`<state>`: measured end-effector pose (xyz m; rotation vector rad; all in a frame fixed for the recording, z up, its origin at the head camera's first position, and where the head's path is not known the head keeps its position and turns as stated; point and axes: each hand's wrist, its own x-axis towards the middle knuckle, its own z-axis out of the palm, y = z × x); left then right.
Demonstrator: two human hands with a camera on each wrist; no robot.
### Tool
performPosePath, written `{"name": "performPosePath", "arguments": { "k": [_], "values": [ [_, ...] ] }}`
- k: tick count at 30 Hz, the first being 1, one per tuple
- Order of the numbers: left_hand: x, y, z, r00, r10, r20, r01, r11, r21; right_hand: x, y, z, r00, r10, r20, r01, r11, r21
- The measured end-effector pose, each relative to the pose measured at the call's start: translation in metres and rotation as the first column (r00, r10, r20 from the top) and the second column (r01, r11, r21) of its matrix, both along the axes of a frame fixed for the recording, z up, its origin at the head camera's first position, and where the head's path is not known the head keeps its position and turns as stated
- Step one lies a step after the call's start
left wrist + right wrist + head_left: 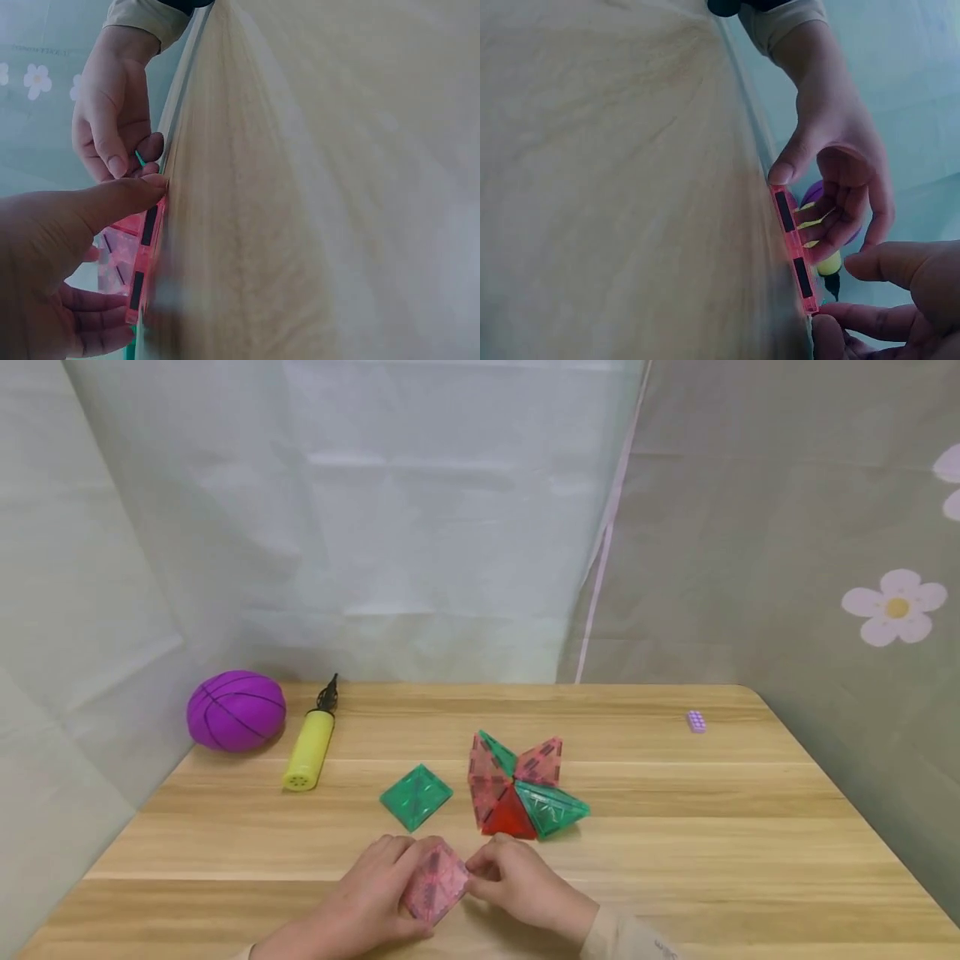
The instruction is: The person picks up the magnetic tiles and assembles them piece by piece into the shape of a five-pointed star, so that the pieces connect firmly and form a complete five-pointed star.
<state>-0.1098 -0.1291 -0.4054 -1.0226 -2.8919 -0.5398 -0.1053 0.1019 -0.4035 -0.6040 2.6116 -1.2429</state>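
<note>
My left hand holds pink see-through magnetic tiles, joined in a diamond shape just above the wooden table. Its thumb is at the near edge and its fingers are spread along the far side. At the diamond's right corner, the thumb and fingertips of my right hand pinch the edge. Dark magnet strips show along the tiles' rim in the right wrist view. Beyond the hands lies a green diamond of tiles. To its right is a fan of red, pink and green tiles, meeting at one point.
A purple ball sits at the table's back left corner, beside a yellow hand pump with a black nozzle. Toward the back right lies a small purple studded block. Pale cloth curtains hang behind the wooden table.
</note>
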Motion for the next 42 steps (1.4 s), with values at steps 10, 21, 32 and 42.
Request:
{"name": "performPosePath", "arguments": {
  "k": [10, 21, 32, 42],
  "values": [
    [0.003, -0.003, 0.006, 0.998, -0.009, -0.054, 0.013, 0.997, 0.073, 0.000, 0.005, 0.010, 0.993, 0.008, 0.117, 0.007, 0.992, -0.130],
    [-0.010, 0.008, 0.021, 0.968, -0.066, -0.241, 0.103, 0.984, 0.144, -0.003, 0.013, 0.016, 0.988, -0.070, 0.137, 0.119, 0.912, -0.394],
    [-0.020, 0.031, 0.025, 0.986, -0.058, -0.154, 0.103, 0.949, 0.299, -0.004, 0.035, 0.019, 0.964, -0.133, 0.232, 0.238, 0.821, -0.519],
    [-0.025, 0.049, 0.014, 0.995, -0.084, 0.052, 0.057, 0.921, 0.385, 0.000, 0.049, 0.006, 0.931, -0.198, 0.306, 0.337, 0.788, -0.516]
  ]
}}
